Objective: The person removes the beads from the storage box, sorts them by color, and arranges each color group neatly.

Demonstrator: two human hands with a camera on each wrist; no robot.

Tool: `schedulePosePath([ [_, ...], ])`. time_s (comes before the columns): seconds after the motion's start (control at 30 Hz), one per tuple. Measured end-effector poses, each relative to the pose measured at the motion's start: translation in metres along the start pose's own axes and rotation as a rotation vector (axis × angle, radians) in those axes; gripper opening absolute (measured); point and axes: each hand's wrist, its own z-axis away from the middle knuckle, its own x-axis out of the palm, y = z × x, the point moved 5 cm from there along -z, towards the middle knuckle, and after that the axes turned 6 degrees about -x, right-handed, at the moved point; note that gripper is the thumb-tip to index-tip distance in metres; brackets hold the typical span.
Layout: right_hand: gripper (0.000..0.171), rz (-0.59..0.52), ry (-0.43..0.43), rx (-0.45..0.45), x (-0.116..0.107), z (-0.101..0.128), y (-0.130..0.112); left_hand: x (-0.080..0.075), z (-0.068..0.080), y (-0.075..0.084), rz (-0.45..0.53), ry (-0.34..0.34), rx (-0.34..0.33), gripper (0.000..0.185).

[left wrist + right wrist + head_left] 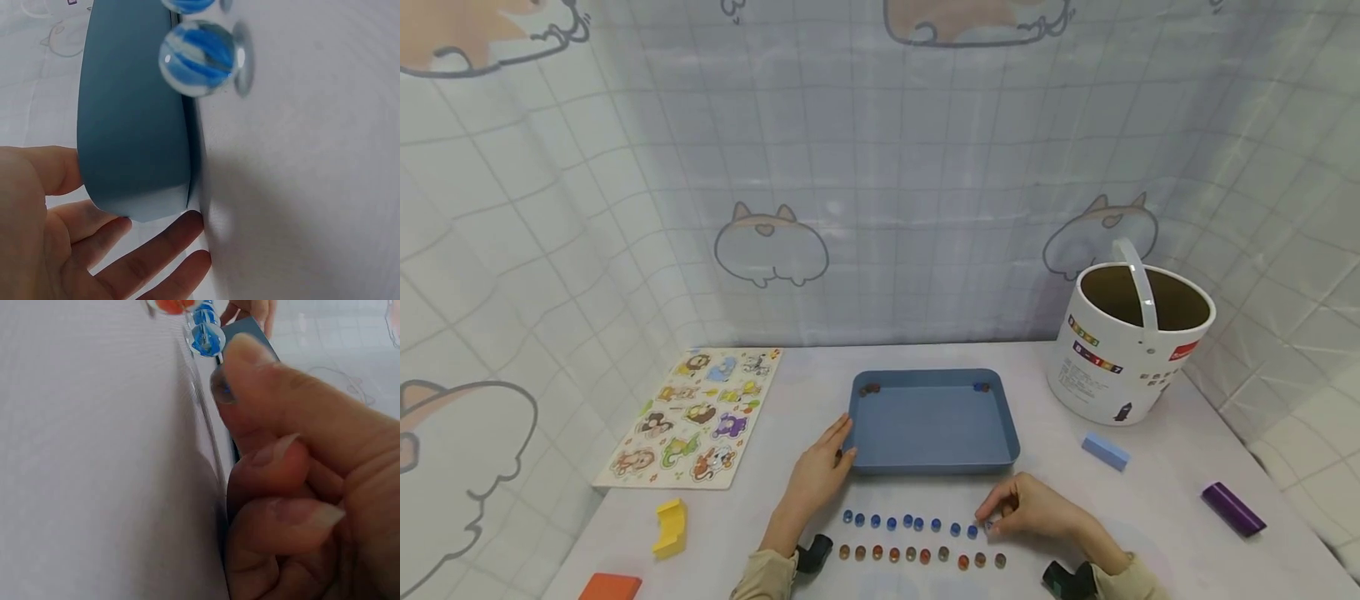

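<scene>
My right hand (pixel 1033 506) pinches a clear marble with a blue streak (pixel 222 385) between thumb and forefinger, low over the table at the right end of a row of blue marbles (pixel 907 521). Its other fingers are curled in. Below that row runs a second one, of orange and brownish marbles (pixel 910 553). My left hand (pixel 816 471) touches the front left corner of the blue tray (pixel 936 425), its fingers stretched along the side and the thumb at the wall. Inside the tray, brown marbles (pixel 870 388) lie back left and blue marbles (pixel 981 387) back right.
A white bucket with a handle (pixel 1097 375) stands at the back right. Near it lie a light blue block (pixel 1105 451) and a purple block (pixel 1233 509). An animal puzzle board (pixel 700 414), a yellow block (pixel 671 528) and an orange block (pixel 611 586) are on the left.
</scene>
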Motion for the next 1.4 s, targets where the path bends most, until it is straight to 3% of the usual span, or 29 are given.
schedulePosePath([
  [0.43,0.022,0.049,-0.039,0.021,-0.002,-0.001,-0.014,-0.002,0.000,0.001,0.018,0.000,-0.005,0.053],
  [0.73,0.021,0.000,-0.039,-0.156,-0.035,-0.011,-0.053,-0.001,0.001,0.002,0.007,-0.007,-0.011,0.052],
  [0.83,0.023,0.029,0.001,-0.163,-0.053,-0.020,-0.059,-0.001,0.002,0.002,-0.003,-0.006,-0.008,0.052],
  [1.17,0.032,0.082,0.304,-0.003,-0.117,-0.054,-0.054,0.000,-0.001,0.002,-0.009,-0.003,-0.011,0.052],
  [1.27,0.037,0.116,0.341,0.056,-0.130,-0.067,-0.054,0.000,0.000,0.001,-0.007,-0.001,-0.012,0.052],
  [1.4,0.040,0.143,0.319,0.101,-0.134,-0.092,-0.062,0.000,0.000,0.001,0.006,0.006,-0.005,0.052],
])
